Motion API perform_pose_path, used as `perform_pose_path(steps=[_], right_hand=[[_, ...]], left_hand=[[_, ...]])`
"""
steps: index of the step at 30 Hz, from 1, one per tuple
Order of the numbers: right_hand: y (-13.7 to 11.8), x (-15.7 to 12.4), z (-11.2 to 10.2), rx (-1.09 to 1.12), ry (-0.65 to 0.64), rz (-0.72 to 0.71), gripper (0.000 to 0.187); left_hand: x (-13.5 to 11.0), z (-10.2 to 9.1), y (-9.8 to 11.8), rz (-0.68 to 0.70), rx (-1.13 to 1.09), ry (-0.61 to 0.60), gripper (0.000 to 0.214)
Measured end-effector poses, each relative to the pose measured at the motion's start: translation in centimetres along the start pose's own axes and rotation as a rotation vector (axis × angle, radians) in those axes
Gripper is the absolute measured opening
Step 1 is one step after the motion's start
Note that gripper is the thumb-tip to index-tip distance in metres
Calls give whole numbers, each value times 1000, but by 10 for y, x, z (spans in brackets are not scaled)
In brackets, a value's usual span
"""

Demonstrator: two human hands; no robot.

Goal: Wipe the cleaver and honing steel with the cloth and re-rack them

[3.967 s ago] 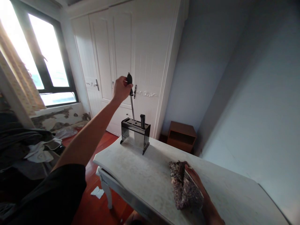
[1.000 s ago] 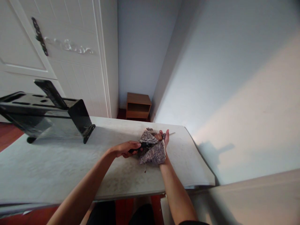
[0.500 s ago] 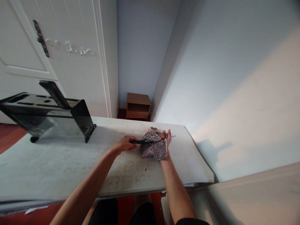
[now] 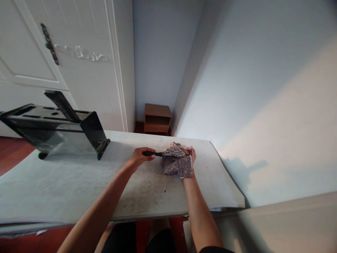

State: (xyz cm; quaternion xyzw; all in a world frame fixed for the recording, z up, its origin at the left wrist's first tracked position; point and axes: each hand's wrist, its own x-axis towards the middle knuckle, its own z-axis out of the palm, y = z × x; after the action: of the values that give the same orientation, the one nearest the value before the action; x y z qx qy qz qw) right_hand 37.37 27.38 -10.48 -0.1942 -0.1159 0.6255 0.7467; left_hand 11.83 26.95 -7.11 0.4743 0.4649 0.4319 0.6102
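Note:
My left hand (image 4: 138, 157) is closed round the black handle of a sharpening steel (image 4: 152, 153), held level just above the grey table (image 4: 65, 186). The steel's rod runs right into a folded, speckled grey cloth (image 4: 177, 164). My right hand (image 4: 190, 156) is closed on that cloth, pinching it round the rod, so most of the rod is hidden. Both hands are near the table's far right end.
A black knife block (image 4: 52, 128) with one black handle sticking out stands at the table's left. White wardrobe doors (image 4: 79, 52) rise behind it. A small brown bedside cabinet (image 4: 157, 118) sits in the far corner. A pale wall runs close along the right.
Four seconds ago my left hand was lifting the steel out of the knife block. Over the last second it has drawn the handle leftward, sliding the rod through the cloth held by my right hand.

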Motion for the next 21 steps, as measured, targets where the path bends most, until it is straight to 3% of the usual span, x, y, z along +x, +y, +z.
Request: perform_pose_path(steps=[5, 12, 21], right_hand=[[0, 2, -3, 97, 9, 16, 26], [-1, 0, -1, 141, -60, 47, 28], [2, -7, 12, 214, -4, 25, 26]], left_hand=[[2, 4, -3, 62, -141, 70, 64], [4, 13, -3, -14, -369, 255, 83], [8, 10, -3, 11, -468, 363, 75]])
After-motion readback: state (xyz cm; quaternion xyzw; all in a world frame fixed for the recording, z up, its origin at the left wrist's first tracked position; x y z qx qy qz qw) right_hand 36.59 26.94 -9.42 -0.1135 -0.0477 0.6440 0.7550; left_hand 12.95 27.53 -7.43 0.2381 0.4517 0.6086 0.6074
